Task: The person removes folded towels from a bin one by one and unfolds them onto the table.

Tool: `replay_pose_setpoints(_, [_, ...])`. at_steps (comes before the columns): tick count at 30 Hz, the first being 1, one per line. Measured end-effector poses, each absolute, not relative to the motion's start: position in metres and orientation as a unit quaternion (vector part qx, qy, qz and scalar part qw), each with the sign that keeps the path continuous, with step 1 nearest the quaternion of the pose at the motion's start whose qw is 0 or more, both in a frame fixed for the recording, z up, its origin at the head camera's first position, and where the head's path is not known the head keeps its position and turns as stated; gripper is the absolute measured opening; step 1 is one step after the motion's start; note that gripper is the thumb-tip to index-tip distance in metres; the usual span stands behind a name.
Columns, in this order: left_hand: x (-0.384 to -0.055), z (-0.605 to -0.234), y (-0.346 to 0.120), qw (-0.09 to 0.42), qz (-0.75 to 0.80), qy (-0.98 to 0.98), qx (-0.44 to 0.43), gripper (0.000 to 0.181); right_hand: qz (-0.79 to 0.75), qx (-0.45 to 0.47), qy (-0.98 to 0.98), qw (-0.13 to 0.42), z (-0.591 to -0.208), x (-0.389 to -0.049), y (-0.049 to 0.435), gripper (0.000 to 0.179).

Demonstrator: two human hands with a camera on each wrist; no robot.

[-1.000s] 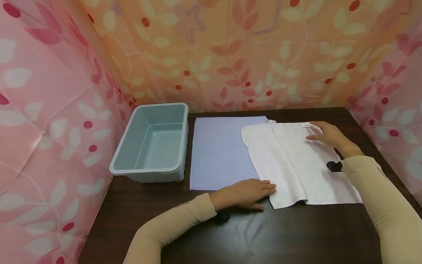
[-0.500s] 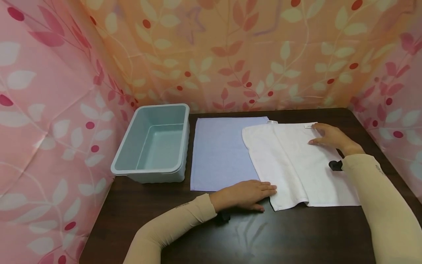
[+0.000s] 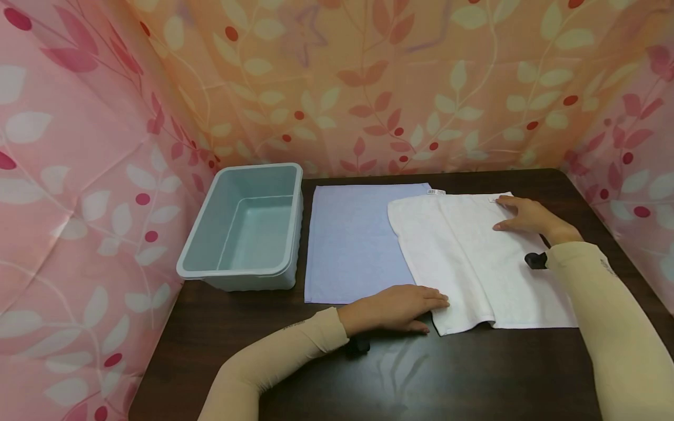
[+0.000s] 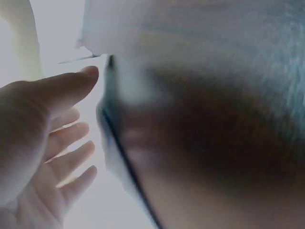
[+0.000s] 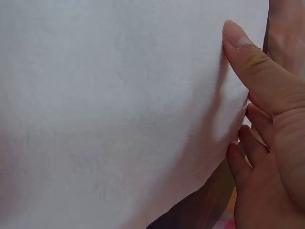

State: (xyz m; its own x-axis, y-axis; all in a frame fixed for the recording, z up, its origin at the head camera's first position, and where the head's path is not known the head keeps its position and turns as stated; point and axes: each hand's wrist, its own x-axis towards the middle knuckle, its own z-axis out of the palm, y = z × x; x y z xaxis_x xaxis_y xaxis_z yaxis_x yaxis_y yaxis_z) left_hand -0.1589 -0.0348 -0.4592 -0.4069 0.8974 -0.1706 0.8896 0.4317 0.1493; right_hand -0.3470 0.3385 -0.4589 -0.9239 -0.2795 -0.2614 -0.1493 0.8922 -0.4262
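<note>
A white towel (image 3: 476, 257) lies on the table, its left part overlapping a lavender towel (image 3: 353, 240). One long crease runs down the white one, and its near left corner is a little raised. My left hand (image 3: 398, 307) is palm down, with straight fingertips on the white towel's near left edge. At the far right corner, by a small label, my right hand (image 3: 532, 217) touches the white towel's edge. The right wrist view shows the thumb (image 5: 243, 52) apart from the other fingers at the cloth's border. The left wrist view is overexposed and blurred.
A light blue plastic tub (image 3: 263, 228) stands left of the towels on the dark wooden table (image 3: 421, 380). Leaf-patterned curtains (image 3: 368, 88) enclose the table at the back and sides. A small barcode tag (image 3: 436, 192) sticks out at the lavender towel's far corner.
My left hand has slid slightly to the right along the white towel's near edge. My right hand has shifted very little, staying at the far right corner. Both towels lie nearly as before.
</note>
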Motion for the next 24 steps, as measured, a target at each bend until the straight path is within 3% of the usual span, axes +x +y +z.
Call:
replay_pose_setpoints(11, [-0.164, -0.473, -0.025, 0.090, 0.124, 0.847, 0.509, 0.047, -0.214, -0.091, 0.956, 0.180, -0.459, -0.346, 0.339, 0.104])
replay_pose_setpoints(24, [-0.165, -0.481, -0.021, 0.055, 0.113, 0.837, 0.533, 0.016, -0.214, -0.086, 0.954, 0.191, -0.460, -0.347, 0.339, 0.104])
